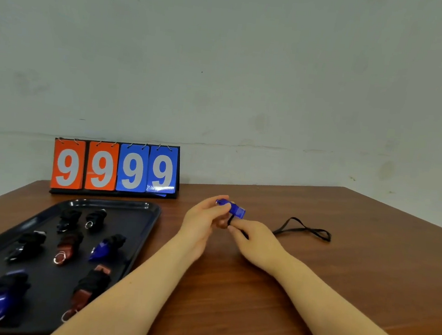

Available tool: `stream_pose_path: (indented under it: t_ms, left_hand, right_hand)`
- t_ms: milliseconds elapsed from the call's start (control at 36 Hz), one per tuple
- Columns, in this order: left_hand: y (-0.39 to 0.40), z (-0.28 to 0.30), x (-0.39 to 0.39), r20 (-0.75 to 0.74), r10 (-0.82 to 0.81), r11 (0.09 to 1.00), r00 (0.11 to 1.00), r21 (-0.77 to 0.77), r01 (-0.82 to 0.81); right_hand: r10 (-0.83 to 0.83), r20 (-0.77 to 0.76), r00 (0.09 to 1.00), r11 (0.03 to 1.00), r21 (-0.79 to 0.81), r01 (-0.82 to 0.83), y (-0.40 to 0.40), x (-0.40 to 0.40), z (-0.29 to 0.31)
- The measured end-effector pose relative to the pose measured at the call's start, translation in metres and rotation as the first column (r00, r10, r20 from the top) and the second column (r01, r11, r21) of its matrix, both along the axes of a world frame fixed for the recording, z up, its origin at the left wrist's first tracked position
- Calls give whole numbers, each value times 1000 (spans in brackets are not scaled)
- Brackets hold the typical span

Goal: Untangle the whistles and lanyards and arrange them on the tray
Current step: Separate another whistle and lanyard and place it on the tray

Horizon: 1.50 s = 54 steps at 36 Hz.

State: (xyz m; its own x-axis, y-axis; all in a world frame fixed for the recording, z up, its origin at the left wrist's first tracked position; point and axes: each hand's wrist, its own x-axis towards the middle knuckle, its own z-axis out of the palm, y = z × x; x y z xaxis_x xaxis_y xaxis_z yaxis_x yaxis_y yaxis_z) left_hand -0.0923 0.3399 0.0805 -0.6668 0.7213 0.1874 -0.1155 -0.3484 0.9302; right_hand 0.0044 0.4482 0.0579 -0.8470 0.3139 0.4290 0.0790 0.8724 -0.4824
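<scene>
My left hand grips a blue whistle just above the brown table, right of the tray. Its black lanyard runs from the whistle under my right hand and trails in a loop across the table to the right. My right hand pinches the cord close to the whistle. The black tray at the left holds several whistles with their lanyards wound around them, among them a blue one and a brown one.
A flip scoreboard showing 9 9 9 9 on orange and blue cards stands behind the tray against the wall. The table's right edge runs diagonally at the far right, and its front edge lies near the bottom.
</scene>
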Motion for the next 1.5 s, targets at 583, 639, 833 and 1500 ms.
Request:
stream_pose_path:
  t_ms: [583, 639, 833, 1500]
  left_hand:
    - [-3, 0, 4, -252, -203, 967, 946, -203, 153]
    - [-4, 1, 5, -218, -194, 970, 957, -191, 153]
    - [-4, 6, 12, 54, -249, 968, 967, -21, 250]
    - [-1, 7, 19, 265, -182, 982, 947, 98, 161]
  right_hand:
    - [-181, -309, 934, 903, -428, 34, 9, 7, 12]
    - [-183, -304, 935, 880, -475, 17, 10, 6, 13]
    - [-195, -243, 950, 734, -679, -23, 13, 6, 16]
    - [-189, -19, 982, 966, -182, 182, 8, 1, 3]
